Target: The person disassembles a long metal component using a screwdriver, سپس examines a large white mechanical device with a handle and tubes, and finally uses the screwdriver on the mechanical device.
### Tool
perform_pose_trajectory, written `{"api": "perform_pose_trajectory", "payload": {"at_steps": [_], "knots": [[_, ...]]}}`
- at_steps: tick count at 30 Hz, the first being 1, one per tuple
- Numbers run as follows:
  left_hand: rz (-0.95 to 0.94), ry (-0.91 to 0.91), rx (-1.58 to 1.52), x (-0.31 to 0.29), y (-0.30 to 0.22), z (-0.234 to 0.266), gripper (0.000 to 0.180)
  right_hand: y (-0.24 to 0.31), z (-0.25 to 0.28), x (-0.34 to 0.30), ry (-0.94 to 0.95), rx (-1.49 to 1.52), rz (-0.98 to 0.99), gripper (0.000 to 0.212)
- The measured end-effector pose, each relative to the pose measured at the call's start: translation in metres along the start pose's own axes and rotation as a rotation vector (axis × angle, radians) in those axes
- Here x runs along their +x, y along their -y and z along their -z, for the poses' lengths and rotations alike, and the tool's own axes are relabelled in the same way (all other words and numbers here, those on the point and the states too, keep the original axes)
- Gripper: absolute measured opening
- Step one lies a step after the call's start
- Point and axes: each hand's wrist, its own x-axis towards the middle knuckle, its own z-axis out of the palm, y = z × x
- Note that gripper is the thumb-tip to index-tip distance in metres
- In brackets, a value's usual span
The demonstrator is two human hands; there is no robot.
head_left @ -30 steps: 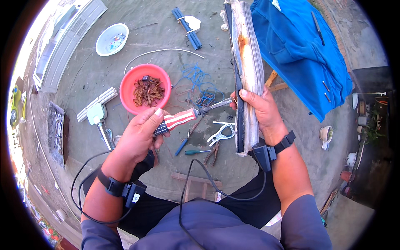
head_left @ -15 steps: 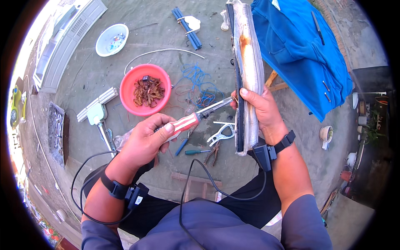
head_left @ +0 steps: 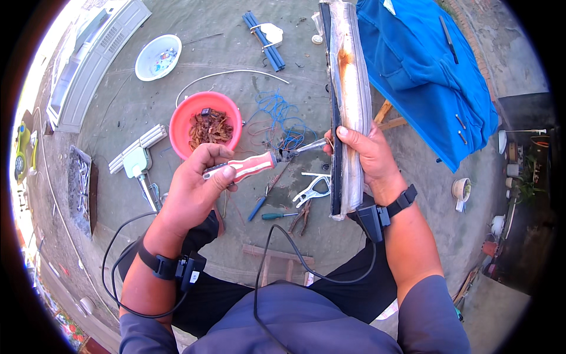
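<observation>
Head view, left hand (head_left: 199,187) closed around tool (head_left: 252,166); right hand (head_left: 372,154) (partly hidden) clasping bundle (head_left: 354,82)

Slate-blue short-sleeved shirt (head_left: 289,321), black trousers (head_left: 368,292).
Each forearm (head_left: 417,251): black strap (head_left: 403,203), boxy black module (head_left: 371,222), black cable (head_left: 257,268); left module bears small white label (head_left: 195,276).

A sunlit outdoor yard used as a workspace: pliers (head_left: 302,215) and screwdriver (head_left: 273,216) below centre, greenery (head_left: 535,184) at right

No lettering can be read. The small white rectangular label (head_left: 195,277) on the black boxy left-wrist device (head_left: 186,266) is illegible.
</observation>
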Motion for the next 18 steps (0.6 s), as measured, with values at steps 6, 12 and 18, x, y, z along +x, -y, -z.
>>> {"api": "perform_pose_trajectory", "payload": {"at_steps": [6,12,18], "knots": [[0.29,0.093,-0.293,0.001,-0.001,0.0,0.034,-0.001,0.003,0.001,0.02,-0.015,0.028,0.032],[-0.055,0.005,-0.052,0.001,0.011,-0.008,0.032,0.002,0.0,0.002,0.003,-0.005,0.011,0.029],[0.365,0.214,-0.281,0.001,-0.006,0.002,0.034,0.002,0.004,0.0,-0.007,0.005,0.005,0.031]]}}
